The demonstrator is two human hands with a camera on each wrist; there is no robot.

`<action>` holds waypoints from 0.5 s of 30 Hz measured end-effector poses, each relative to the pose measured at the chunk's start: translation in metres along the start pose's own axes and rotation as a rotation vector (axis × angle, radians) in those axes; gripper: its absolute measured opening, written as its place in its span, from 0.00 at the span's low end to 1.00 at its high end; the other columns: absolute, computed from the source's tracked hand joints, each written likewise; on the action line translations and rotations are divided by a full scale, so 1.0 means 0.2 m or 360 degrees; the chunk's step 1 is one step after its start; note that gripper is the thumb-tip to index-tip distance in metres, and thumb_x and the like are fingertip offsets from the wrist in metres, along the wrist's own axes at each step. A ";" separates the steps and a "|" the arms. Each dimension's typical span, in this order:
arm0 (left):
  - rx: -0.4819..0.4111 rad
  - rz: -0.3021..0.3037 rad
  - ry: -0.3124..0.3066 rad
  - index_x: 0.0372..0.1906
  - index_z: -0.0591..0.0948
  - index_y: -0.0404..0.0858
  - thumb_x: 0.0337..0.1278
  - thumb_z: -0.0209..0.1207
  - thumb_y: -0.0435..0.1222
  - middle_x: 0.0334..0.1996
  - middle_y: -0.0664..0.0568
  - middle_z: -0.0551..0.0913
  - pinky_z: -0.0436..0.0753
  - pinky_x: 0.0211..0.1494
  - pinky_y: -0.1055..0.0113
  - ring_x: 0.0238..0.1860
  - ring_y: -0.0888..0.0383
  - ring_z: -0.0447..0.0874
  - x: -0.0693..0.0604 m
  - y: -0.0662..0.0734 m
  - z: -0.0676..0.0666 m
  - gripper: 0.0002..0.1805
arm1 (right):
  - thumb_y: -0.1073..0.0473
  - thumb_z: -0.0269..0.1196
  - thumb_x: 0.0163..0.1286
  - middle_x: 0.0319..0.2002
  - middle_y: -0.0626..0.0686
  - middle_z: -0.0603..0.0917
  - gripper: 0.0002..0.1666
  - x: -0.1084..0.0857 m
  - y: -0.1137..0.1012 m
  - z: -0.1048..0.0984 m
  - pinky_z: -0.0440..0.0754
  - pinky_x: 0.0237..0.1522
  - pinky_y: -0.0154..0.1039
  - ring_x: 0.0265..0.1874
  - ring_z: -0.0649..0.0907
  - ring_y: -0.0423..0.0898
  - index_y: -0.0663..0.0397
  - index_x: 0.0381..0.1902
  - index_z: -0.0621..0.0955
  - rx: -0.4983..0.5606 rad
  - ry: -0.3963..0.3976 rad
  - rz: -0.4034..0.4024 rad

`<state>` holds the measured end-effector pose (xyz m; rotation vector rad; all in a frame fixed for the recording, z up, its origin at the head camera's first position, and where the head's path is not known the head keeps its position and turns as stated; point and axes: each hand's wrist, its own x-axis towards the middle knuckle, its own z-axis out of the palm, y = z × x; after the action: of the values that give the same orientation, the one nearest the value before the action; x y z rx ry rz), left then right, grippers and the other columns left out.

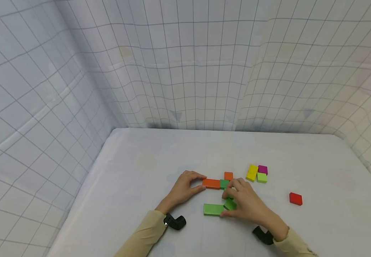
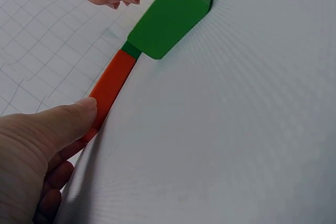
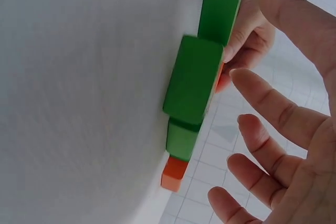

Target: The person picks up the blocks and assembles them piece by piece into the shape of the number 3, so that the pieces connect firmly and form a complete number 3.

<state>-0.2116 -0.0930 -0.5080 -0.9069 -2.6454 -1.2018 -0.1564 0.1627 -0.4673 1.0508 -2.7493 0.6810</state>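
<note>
Two hands are at the blocks, one at each side. The left hand [image 1: 183,189] pinches the left end of the orange block [image 1: 211,184], with the thumb at the near edge and a fingertip at the far edge; this block has its long axis from left to right, and its right end meets the small green block [image 1: 224,184]. The right hand [image 1: 246,201] is open, its fingers loosely bent and spread, and in its wrist view no fingertip seems to grip anything. Between its thumb and fingers, to the left of the palm, lies the slanted green block [image 1: 230,204], and this is, I judge, the relation that matters: the right hand is clearly the nearer one. This block stands oblique to the long green block [image 1: 213,210], just beside its right end; whether they touch, I cannot tell.
</note>
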 end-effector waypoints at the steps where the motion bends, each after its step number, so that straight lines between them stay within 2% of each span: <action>1: 0.0002 0.0005 0.0003 0.50 0.84 0.44 0.55 0.66 0.43 0.45 0.59 0.83 0.71 0.52 0.61 0.46 0.59 0.73 0.00 0.00 0.00 0.17 | 0.35 0.75 0.42 0.40 0.40 0.68 0.26 0.00 0.00 0.00 0.67 0.48 0.46 0.46 0.67 0.43 0.42 0.34 0.82 0.0003 -0.0015 -0.0007; 10: -0.0029 -0.0033 -0.0009 0.50 0.84 0.45 0.53 0.67 0.43 0.45 0.62 0.82 0.71 0.51 0.63 0.46 0.61 0.72 0.01 -0.01 0.00 0.18 | 0.36 0.73 0.47 0.40 0.43 0.69 0.21 0.02 -0.03 0.03 0.66 0.46 0.45 0.44 0.66 0.43 0.43 0.31 0.85 -0.0090 -0.0100 -0.0060; 15: -0.0021 -0.0005 0.0000 0.50 0.84 0.44 0.53 0.67 0.43 0.45 0.61 0.83 0.71 0.51 0.63 0.46 0.61 0.73 0.01 -0.01 0.00 0.18 | 0.37 0.73 0.48 0.40 0.43 0.69 0.19 0.02 -0.03 0.03 0.66 0.45 0.45 0.44 0.66 0.43 0.43 0.29 0.85 -0.0117 -0.0137 -0.0055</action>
<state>-0.2138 -0.0935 -0.5091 -0.9053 -2.6426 -1.2215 -0.1543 0.1535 -0.4697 1.1346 -2.7973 0.5380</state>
